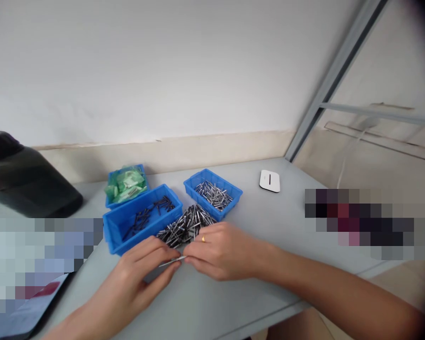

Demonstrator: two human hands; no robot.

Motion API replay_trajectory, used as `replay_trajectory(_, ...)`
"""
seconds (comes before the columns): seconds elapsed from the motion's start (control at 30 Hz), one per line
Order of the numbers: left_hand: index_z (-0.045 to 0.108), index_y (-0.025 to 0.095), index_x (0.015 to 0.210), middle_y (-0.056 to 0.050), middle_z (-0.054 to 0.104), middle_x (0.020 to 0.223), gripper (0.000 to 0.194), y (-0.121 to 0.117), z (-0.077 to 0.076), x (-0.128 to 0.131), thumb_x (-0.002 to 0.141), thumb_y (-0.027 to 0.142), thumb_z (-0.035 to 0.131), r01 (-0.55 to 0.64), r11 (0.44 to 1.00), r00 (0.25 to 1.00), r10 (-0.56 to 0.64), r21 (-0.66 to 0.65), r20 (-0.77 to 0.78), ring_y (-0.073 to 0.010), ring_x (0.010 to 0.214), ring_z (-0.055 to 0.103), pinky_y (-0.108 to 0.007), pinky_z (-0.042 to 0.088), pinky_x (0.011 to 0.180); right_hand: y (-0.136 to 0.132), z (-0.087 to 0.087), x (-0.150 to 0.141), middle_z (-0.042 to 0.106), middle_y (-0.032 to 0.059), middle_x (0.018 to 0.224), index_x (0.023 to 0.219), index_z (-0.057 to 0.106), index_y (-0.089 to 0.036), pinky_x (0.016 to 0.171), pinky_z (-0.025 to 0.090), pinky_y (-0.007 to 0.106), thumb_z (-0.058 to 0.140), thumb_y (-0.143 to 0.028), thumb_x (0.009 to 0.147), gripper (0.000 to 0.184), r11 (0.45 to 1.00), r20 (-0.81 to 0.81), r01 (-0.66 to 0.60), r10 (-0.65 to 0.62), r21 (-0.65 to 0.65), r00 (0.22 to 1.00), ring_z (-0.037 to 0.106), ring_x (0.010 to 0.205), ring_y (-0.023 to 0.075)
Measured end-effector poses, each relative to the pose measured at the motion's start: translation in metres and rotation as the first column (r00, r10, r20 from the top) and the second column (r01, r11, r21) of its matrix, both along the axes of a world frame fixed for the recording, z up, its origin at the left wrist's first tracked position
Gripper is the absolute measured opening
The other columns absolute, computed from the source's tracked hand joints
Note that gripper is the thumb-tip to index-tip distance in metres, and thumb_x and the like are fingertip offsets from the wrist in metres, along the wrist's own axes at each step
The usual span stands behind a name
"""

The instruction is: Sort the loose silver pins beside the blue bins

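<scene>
A thin silvery metal pin lies between my two hands, just above the front of the table. My left hand pinches it between thumb and forefinger. The fingertips of my right hand, which wears a ring, close on its right end. Right behind my fingers is a heap of loose dark and silvery metal pins, partly hidden by my hands. A blue bin at the left holds some dark pins. Farther right, another blue bin contains many silvery pins.
A third blue bin with a green plastic bag stands behind, near the wall. A dark bottle is at the left. On the right of the grey table lies a small white device. A metal post rises behind.
</scene>
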State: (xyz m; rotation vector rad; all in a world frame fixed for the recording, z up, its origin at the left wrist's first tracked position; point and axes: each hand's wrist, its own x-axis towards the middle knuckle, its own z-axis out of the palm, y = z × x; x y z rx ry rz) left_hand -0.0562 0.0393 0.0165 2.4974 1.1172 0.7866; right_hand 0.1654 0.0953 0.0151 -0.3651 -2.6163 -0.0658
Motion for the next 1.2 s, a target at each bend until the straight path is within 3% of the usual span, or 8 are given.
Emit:
replay_trajectory(0.23,0.06,0.024,0.103,0.001,0.062,0.085,0.017,-0.001,0.001,0.002,0.09,0.013,0.055,0.003,0.998,0.999,-0.005,0.061,0.037,-0.0115,0.078,0.06,-0.021,0.049,0.07,-0.001,-0.002,-0.002,0.06,-0.0019,0.064,0.074,0.055,-0.017,0.057,0.037,0.025,0.04,-0.027,0.097,0.03,1.0,0.011,-0.011,0.011,0.0,1.0,0.053,0.058,0.0104)
replay_trajectory(0.5,0.06,0.024,0.101,0.002,0.062,0.084,0.016,-0.002,0.001,0.001,0.09,0.014,0.056,0.02,0.999,0.999,-0.022,0.04,0.05,-0.0112,0.077,0.06,-0.02,0.049,0.068,-0.003,-0.006,-0.007,0.058,-0.0018,0.059,0.073,0.056,-0.016,0.055,0.035,0.024,0.039,-0.028,0.098,0.032,0.999,0.004,-0.028,0.028,-0.018,1.0,0.054,0.057,0.0102)
replay_trajectory(0.67,0.059,0.024,0.1,0.001,0.062,0.084,0.012,0.001,-0.001,0.0,0.092,0.018,0.053,0.014,1.0,0.999,-0.013,-0.022,0.029,-0.0113,0.076,0.06,-0.019,0.048,0.067,0.001,-0.003,-0.004,0.059,-0.0029,0.059,0.075,0.059,-0.016,0.054,0.036,0.024,0.043,-0.033,0.096,0.031,1.0,-0.103,-0.014,0.014,0.007,0.995,0.053,0.055,0.0101)
replay_trajectory(0.77,0.06,0.022,0.093,0.0,0.061,0.083,0.01,0.001,-0.003,0.001,0.093,0.021,0.05,0.036,0.997,0.998,-0.04,-0.073,-0.043,-0.0123,0.075,0.059,-0.021,0.047,0.067,0.0,-0.002,-0.003,0.06,-0.0027,0.061,0.084,0.063,-0.016,0.055,0.038,0.024,0.044,-0.035,0.096,0.029,1.0,-0.145,-0.007,0.008,0.005,0.989,0.055,0.058,0.011)
replay_trajectory(0.87,0.059,0.02,0.083,0.0,0.059,0.078,0.016,0.0,-0.005,0.001,0.094,0.021,0.046,0.044,0.994,0.993,-0.054,-0.098,-0.101,-0.0129,0.072,0.057,-0.023,0.045,0.065,-0.003,-0.002,-0.005,0.061,-0.0039,0.062,0.088,0.063,-0.018,0.056,0.04,0.023,0.044,-0.035,0.096,0.027,0.997,-0.17,-0.077,0.078,0.012,0.982,0.055,0.058,0.01)
replay_trajectory(1.0,0.054,0.019,0.075,0.0,0.057,0.073,0.019,-0.001,-0.007,0.002,0.093,0.022,0.048,0.053,0.995,0.986,-0.066,-0.084,-0.154,-0.0128,0.068,0.055,-0.023,0.042,0.06,-0.007,-0.006,-0.009,0.058,-0.0049,0.059,0.087,0.061,-0.019,0.053,0.036,0.022,0.041,-0.033,0.096,0.026,0.991,-0.111,-0.13,0.132,0.027,0.985,0.052,0.053,0.0092)
replay_trajectory(1.1,0.053,0.019,0.072,0.001,0.055,0.07,0.019,-0.001,-0.005,0.005,0.091,0.023,0.051,0.058,0.996,0.986,-0.068,-0.065,-0.154,-0.0128,0.066,0.054,-0.023,0.041,0.058,-0.009,-0.01,-0.012,0.058,-0.0046,0.06,0.09,0.06,-0.02,0.053,0.035,0.023,0.04,-0.033,0.097,0.026,0.991,-0.072,-0.126,0.128,0.037,0.989,0.051,0.054,0.0092)
replay_trajectory(1.2,0.053,0.019,0.071,0.002,0.055,0.07,0.019,-0.002,-0.005,0.007,0.09,0.023,0.052,0.068,0.989,0.99,-0.083,-0.132,-0.112,-0.0114,0.064,0.055,-0.021,0.042,0.057,-0.011,-0.016,-0.015,0.057,-0.0052,0.06,0.094,0.059,-0.02,0.053,0.036,0.022,0.039,-0.033,0.096,0.024,0.99,-0.081,-0.141,0.143,0.029,0.986,0.052,0.054,0.0092)
